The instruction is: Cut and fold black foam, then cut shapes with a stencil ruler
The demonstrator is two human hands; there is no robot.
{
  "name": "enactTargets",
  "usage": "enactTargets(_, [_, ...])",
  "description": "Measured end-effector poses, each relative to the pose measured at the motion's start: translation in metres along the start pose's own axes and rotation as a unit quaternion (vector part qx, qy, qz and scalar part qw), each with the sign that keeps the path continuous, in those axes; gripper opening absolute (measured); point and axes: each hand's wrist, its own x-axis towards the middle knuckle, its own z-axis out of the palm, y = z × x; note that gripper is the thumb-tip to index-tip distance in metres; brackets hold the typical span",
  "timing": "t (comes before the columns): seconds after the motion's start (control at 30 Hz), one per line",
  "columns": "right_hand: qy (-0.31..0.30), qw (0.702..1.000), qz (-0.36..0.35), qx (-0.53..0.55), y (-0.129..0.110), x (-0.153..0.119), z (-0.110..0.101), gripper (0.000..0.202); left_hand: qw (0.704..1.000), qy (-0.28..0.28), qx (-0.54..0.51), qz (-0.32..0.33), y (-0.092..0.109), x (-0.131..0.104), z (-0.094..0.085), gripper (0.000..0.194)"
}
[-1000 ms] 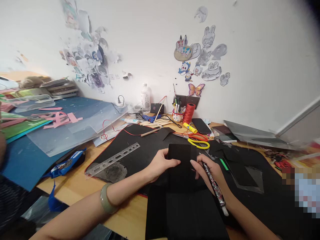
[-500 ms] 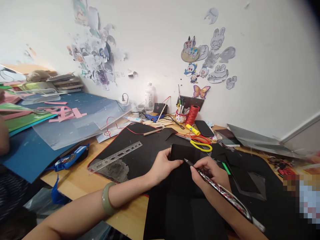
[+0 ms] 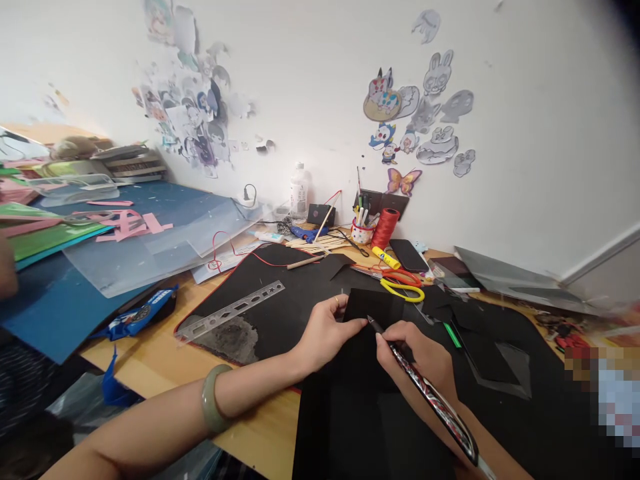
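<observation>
My left hand (image 3: 324,335) grips the left edge of a large black sheet (image 3: 345,427), thumb on top and the other fingers partly hidden behind it. The sheet looks like paper or card and hangs down past the front of the desk. In my right hand (image 3: 423,357) is a pen (image 3: 434,399) with a red, black and silver patterned barrel. Its tip is at the sheet's upper part, close to my left thumb. Beyond the sheet lie scissors (image 3: 403,291) with yellow and orange handles.
A clear stencil ruler (image 3: 235,312) rests on the black mat (image 3: 295,293) at left. Behind are a glue stick (image 3: 385,258), a red thread spool (image 3: 385,229), a pen cup (image 3: 362,232) and a phone (image 3: 409,256). A person's arm (image 3: 6,267) shows at far left.
The black sheet has shifted slightly right at its upper left corner. My right hand and the pen's barrel have moved a little left, the tip staying near my left thumb.
</observation>
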Motion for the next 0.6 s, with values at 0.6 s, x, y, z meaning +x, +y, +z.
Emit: enactTargets(0.6, [-0.039, 0.999, -0.031, 0.003, 0.0027, 0.0045, -0.001, 0.012, 0.991, 0.016, 0.127, 0.046, -0.0044, -0.0031, -0.0017, 0.011])
